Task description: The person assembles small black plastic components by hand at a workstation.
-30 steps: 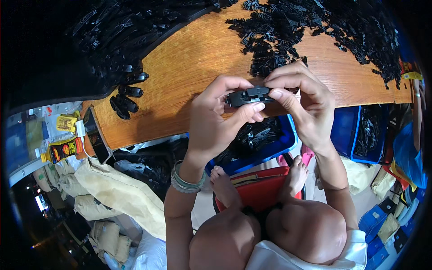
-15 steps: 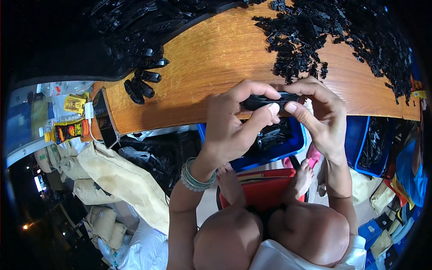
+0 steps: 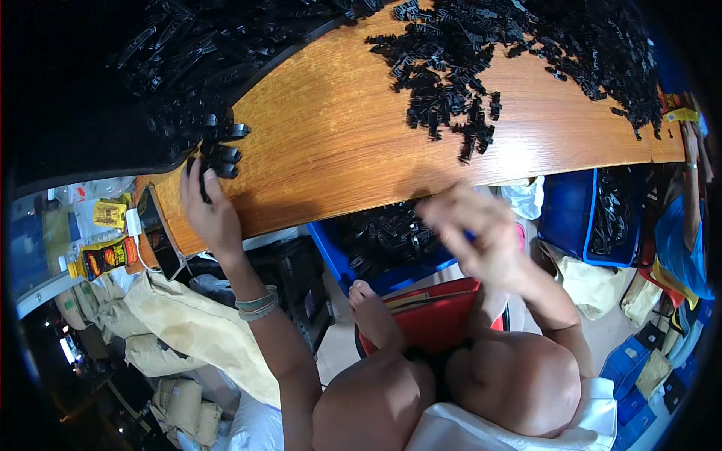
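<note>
My left hand [image 3: 212, 213] reaches to the left end of the wooden table, its fingertips closed around a dark oval plastic piece [image 3: 197, 175]. Beside it lie a few similar glossy black pieces [image 3: 223, 155], at the edge of a large dark heap [image 3: 180, 56]. Smeared by motion, my right hand [image 3: 477, 233] hangs over the right side of a blue bin [image 3: 338, 259] below the table's front edge. Black plastic parts [image 3: 383, 233] fill that bin. Whether the right fingers hold anything is not visible.
Small black clips [image 3: 451, 90] are heaped across the table's back right. A second blue bin [image 3: 568, 218] stands at the right, near another person's arm [image 3: 692, 169]. At the left edge are a phone [image 3: 162, 237] with a white cable and a yellow-black bottle [image 3: 105, 257].
My hands have parted from the long black piece they held together. The left has moved left to the glossy pieces; the right has dropped lower, over the bin. The view has shifted slightly.
</note>
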Tool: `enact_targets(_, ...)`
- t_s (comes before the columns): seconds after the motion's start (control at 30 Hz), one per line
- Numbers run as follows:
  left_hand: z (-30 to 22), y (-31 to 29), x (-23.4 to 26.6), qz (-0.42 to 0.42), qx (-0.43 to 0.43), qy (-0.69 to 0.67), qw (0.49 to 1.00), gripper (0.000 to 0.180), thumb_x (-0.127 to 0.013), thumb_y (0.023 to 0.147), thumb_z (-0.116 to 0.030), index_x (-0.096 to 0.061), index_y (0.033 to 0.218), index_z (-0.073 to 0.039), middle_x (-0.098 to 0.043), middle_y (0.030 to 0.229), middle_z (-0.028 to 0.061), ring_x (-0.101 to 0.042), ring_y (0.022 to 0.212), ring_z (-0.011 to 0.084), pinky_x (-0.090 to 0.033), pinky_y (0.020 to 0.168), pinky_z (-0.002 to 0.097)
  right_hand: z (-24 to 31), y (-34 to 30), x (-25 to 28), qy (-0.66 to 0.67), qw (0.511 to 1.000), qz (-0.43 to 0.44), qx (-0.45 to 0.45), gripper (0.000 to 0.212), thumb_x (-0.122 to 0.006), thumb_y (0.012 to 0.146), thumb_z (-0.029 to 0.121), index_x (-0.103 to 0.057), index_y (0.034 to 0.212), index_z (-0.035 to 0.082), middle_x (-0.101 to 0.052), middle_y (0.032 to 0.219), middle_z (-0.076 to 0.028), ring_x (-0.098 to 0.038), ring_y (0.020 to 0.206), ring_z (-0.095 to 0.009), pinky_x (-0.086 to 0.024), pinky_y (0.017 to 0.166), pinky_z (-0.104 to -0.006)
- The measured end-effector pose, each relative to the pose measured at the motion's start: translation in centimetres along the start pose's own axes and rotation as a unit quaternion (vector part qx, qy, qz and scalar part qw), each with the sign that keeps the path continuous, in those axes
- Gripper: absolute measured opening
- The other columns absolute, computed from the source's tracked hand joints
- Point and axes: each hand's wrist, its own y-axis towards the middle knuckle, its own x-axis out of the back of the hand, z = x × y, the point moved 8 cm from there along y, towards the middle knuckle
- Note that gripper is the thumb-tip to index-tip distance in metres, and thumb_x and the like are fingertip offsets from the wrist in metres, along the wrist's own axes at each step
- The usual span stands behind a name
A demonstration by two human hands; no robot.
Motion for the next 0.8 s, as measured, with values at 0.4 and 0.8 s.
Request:
enact_targets(0.4, -8.7, -1.4, -4.0, 0.035, -0.086, -0.092, 0.991, 0.028, -0.056, 0.086, -0.008, -0.055, 0.112, 0.004, -0.049, 0.118, 0.0237, -0.051, 0.107, 0.0365, -0.041, 0.091, 0.0394, -8.6, 6.6, 9.7, -0.262, 0.945, -0.196, -0.016, 0.022, -0.058, 0.072, -0.005, -0.065, 0.091, 0.004, -0.059, 0.098, -0.010, -0.054, 0.095, -0.028, -0.044, 0.082, -0.0349)
enact_targets(0.8, -5.6, -1.5, -4.1, 0.076, 0.227, -0.508, 0.827, 0.029, -0.061, 0.083, -0.006, -0.045, 0.106, 0.003, -0.060, 0.091, 0.0177, -0.058, 0.065, 0.0161, -0.048, 0.060, 0.0242, -11.4, 4.1, 10.9, 0.044, 0.952, -0.283, -0.105, 0.023, -0.060, 0.084, 0.006, -0.059, 0.107, 0.002, -0.060, 0.092, -0.003, -0.056, 0.076, -0.008, -0.044, 0.065, -0.0209)
